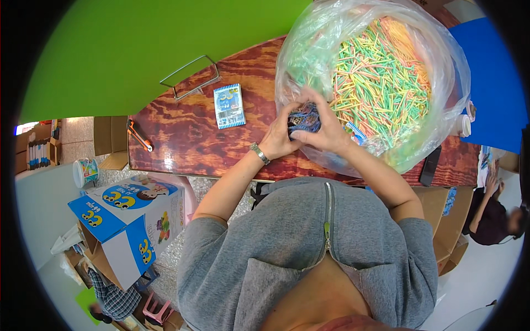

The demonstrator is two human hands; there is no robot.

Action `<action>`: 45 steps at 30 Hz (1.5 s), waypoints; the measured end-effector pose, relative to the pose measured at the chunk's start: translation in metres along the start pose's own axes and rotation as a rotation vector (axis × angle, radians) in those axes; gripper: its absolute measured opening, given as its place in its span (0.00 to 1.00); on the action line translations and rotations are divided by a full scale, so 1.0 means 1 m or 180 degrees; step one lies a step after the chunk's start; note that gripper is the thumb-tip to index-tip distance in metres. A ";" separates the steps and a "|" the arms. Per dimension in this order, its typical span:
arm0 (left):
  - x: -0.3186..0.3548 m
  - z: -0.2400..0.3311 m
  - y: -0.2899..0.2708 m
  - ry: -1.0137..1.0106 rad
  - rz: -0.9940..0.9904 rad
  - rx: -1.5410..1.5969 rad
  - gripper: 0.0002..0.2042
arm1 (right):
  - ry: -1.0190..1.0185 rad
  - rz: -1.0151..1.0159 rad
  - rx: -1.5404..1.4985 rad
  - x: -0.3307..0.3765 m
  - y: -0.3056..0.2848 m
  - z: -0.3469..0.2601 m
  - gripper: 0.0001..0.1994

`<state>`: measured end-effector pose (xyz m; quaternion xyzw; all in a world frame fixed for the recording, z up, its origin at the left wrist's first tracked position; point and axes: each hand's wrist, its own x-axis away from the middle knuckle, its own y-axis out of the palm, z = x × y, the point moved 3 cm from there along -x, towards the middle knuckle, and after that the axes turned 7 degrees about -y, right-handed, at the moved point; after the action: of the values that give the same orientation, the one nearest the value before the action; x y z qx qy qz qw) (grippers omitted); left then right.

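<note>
At the front edge of the wooden surface [182, 138], you're holding a small dark blue patterned pack [304, 118] w/ both hands, right at the mouth of the clear plastic bag [441, 71]. Your left hand [277, 138], w/ a wristwatch [260, 154], is gripping the pack from the left, fingers curled round it. Your right hand [326, 129] is covering it from the right, fingers closed over the top. Pastel sticks [381, 83] are filling the bag just behind. A blue card pack [229, 106] is lying well left, near a wire handle [190, 77].
</note>
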<state>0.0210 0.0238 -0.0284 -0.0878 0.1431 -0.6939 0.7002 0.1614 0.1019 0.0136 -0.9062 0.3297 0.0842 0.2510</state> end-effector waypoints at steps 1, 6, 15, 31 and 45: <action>0.003 0.002 0.001 0.0208 0.0158 -0.0108 0.42 | -0.0518 -0.0012 0.0494 -0.003 0.002 -0.016 0.45; 0.025 0.008 -0.006 0.0383 0.0280 -0.0438 0.47 | -0.1098 -0.0250 0.0643 0.006 0.007 -0.031 0.40; 0.016 -0.018 0.001 -0.0035 0.0287 -0.0485 0.40 | -0.0552 0.0326 0.0332 -0.004 0.018 -0.015 0.37; -0.006 0.169 0.116 0.1479 -0.1349 -0.1276 0.49 | -0.0399 0.2141 0.2069 0.197 -0.071 -0.129 0.40; 0.047 0.215 0.325 0.2949 -0.3079 -0.1031 0.41 | 0.3288 0.4534 0.3099 0.670 0.028 -0.187 0.23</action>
<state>0.3974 -0.0320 0.0669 0.0604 0.4743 -0.8642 0.1565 0.6557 -0.3835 -0.0501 -0.2223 0.8619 -0.3326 0.3115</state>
